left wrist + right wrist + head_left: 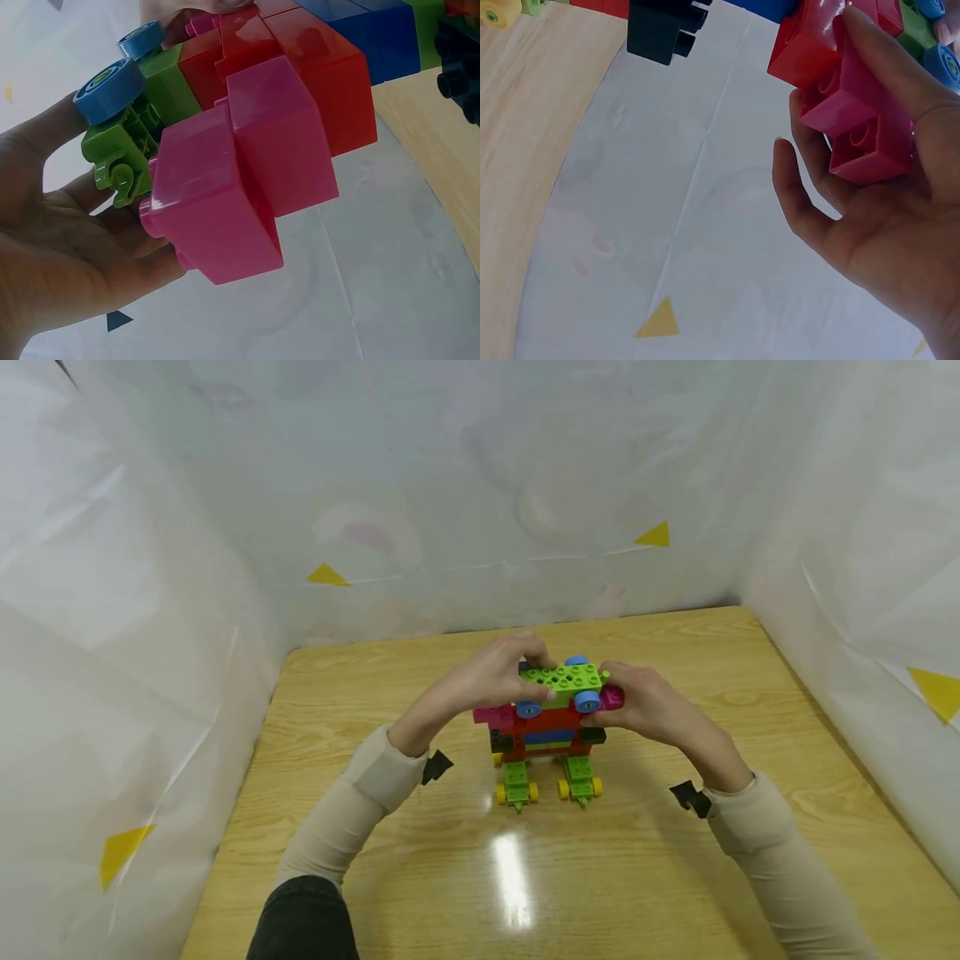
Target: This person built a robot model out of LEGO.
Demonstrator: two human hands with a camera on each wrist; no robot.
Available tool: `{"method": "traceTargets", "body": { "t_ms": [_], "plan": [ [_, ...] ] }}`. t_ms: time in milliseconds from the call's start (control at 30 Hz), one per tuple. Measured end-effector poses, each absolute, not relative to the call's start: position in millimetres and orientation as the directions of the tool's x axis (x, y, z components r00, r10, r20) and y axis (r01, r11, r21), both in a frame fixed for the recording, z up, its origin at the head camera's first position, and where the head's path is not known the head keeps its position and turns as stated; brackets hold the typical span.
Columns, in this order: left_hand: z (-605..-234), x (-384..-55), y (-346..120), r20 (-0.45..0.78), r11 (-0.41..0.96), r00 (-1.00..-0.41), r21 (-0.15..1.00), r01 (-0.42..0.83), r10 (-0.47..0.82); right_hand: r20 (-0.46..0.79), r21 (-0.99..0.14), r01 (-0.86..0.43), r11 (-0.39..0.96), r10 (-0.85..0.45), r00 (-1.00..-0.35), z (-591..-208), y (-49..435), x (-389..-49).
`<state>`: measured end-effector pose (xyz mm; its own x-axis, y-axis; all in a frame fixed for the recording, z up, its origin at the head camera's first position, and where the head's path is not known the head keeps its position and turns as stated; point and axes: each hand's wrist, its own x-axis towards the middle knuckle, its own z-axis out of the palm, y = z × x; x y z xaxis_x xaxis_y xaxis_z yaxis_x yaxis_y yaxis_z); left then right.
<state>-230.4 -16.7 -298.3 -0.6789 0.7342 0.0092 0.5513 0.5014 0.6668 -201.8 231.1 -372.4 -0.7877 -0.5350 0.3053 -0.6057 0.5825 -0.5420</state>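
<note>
A tall figure built of toy bricks stands on the table, with a green wheeled base (573, 678) across its top. My left hand (498, 672) grips the left end of that base, thumb on the near side beside a blue wheel (112, 90). On the figure's right, my right hand (645, 702) holds stepped pink bricks (847, 105) between thumb and fingers. Matching pink bricks (202, 172) jut out on the left. Red bricks (546, 721) form the body, with a blue brick (547, 737) across it. Two green wheeled bases (516, 777) with yellow wheels carry it.
The wooden table (420, 877) is bordered by white sheeting (480, 485) at the back and both sides. Yellow triangles (327, 575) mark the sheeting. Black bricks (660, 34) stick out from the figure's sides.
</note>
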Motion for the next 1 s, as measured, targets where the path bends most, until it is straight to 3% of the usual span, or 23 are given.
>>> {"method": "traceTargets", "body": {
  "t_ms": [433, 800, 1000],
  "plan": [
    [-301, -239, -15, 0.014, 0.492, -0.674, 0.673, 0.553, 0.738, 0.281, -0.503, -0.604, 0.618, -0.543, -0.791, -380, 232, -210],
    [-298, -253, -17, 0.014, 0.516, -0.706, 0.672, 0.531, 0.708, 0.356, -0.445, -0.647, 0.619, -0.541, -0.762, -380, 227, -226],
    [-293, -263, -18, -0.018, 0.566, -0.723, 0.635, 0.526, 0.691, 0.322, -0.535, -0.585, 0.61, -0.493, -0.808, -379, 234, -235]
  ]
}}
